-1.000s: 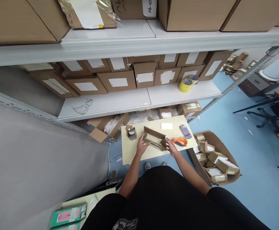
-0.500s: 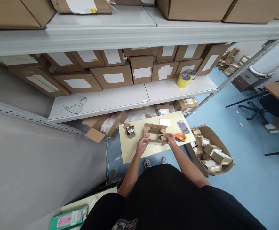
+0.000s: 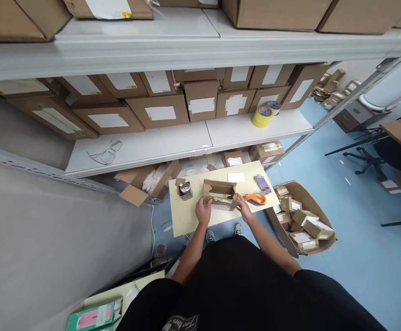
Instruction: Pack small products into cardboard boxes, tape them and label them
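Note:
An open cardboard box (image 3: pixel 225 201) rests on the small cream table (image 3: pixel 186 218), its opening upward and a white label low on its near side. My left hand (image 3: pixel 203 211) grips the near left corner, fingers closed on the cardboard. At the right end, my right hand (image 3: pixel 243 208) pinches the edge of the box. Just right of that hand lies an orange tape dispenser (image 3: pixel 255 198). A small dark container with a round silver top (image 3: pixel 185 188) stands to the left. Behind the box is a white paper (image 3: pixel 235 177), and a blurred-out purple item (image 3: pixel 262 184) lies further right.
Shelving (image 3: pixel 173 145) with labelled cartons stands beyond the table, holding glasses (image 3: pixel 107 153) and yellow tape rolls (image 3: pixel 262 116). A large carton of small parcels (image 3: pixel 307 197) sits on the floor at right. An open carton (image 3: pixel 134 194) is at left.
The end flaps that showed across the box's opening are now mostly out of sight, and more of its near side shows. My left hand has moved down around the near left corner.

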`<move>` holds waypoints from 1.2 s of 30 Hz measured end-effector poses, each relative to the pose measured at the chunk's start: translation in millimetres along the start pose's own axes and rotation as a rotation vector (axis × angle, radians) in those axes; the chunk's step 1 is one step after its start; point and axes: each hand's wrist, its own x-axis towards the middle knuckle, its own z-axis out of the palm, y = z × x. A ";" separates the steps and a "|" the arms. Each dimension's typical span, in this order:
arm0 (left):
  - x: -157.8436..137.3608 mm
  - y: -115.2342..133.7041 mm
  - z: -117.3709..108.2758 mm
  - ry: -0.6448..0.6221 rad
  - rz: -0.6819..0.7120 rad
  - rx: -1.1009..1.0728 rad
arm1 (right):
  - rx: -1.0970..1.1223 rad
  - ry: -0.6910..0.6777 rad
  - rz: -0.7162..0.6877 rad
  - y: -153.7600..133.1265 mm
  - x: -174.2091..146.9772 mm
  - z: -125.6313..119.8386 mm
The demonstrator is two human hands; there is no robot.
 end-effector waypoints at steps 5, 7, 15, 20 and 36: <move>-4.5 7.7 6.5 0.081 0.048 0.051 | -0.047 -0.147 -0.069 -9.3 2.0 -8.4; -5.3 10.7 6.7 0.093 0.044 0.067 | -0.088 -0.198 -0.104 -9.9 5.8 -13.4; -3.1 22.7 14.3 0.075 -0.025 0.183 | -0.160 -0.143 -0.262 -4.2 32.5 -19.1; -9.6 25.1 24.3 0.094 -0.056 0.150 | -0.197 -0.081 -0.217 7.1 43.1 -25.1; 10.5 72.2 29.8 -0.325 0.045 0.713 | -0.341 -0.156 -0.364 44.0 63.7 -61.2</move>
